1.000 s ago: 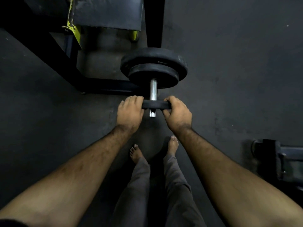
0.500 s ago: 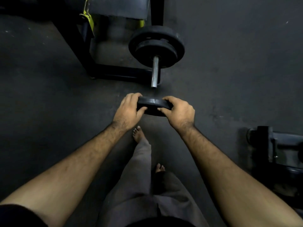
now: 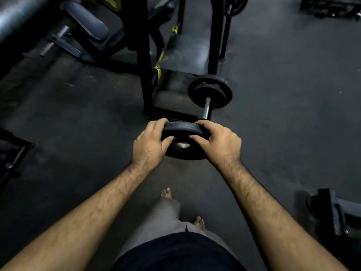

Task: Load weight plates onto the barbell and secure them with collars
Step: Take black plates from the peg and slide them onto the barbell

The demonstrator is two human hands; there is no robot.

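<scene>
A small black weight plate (image 3: 183,132) is held in the air between my left hand (image 3: 149,145) and my right hand (image 3: 219,142), one on each side of its rim, its centre hole facing me. Beyond it the barbell's steel sleeve (image 3: 206,110) points toward me, bare at its end. Two black plates (image 3: 210,91), a larger one behind a smaller one, sit on that sleeve. The held plate is off the sleeve, just in front of its tip. No collar is visible.
A black rack frame (image 3: 145,75) with a yellow strap (image 3: 159,61) stands left of the barbell. A padded bench (image 3: 86,20) lies at the upper left. Dark equipment (image 3: 336,210) sits at the lower right and another piece (image 3: 11,153) at the left edge. My bare feet (image 3: 167,192) stand on the dark floor.
The small plate came off the sleeve's end and moved back toward me in both hands. I have stepped back and the view has widened over the rack.
</scene>
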